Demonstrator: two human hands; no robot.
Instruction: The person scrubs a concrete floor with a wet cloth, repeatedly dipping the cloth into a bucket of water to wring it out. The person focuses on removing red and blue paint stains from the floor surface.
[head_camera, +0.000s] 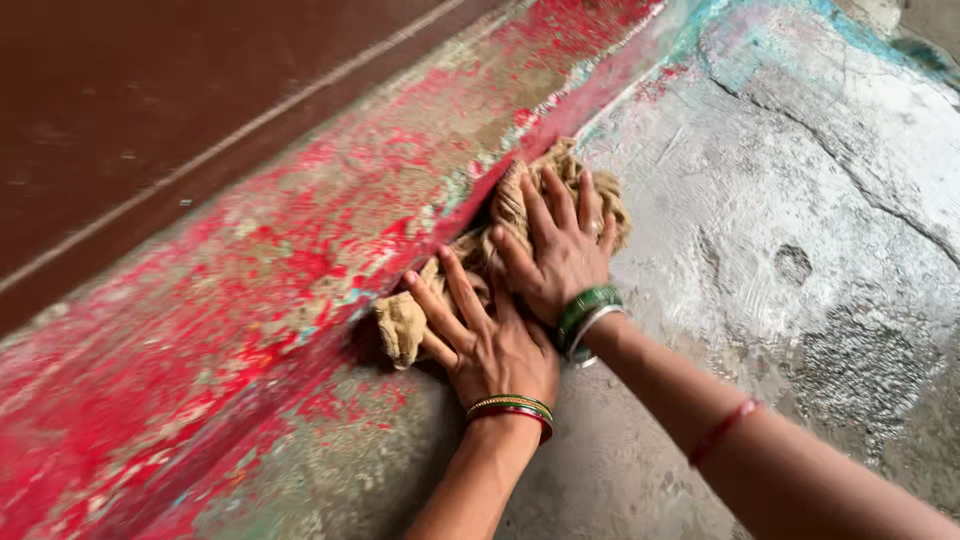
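Left hand (485, 335) and right hand (560, 250) pressing flat, fingers spread, on a crumpled tan cloth (505, 250) (partly hiding it), against a red-stained step (250, 300), concrete floor (800, 250) blurring.

I see a raised step (230, 300) running diagonally, its red paint flaking down to bare cement. Beyond it lies a dark maroon floor (120, 90) crossed by a pale line (250, 125). On my near side, the grey concrete floor (800, 230) is cracked, whitish in patches, with turquoise stains (730, 40) at its top.
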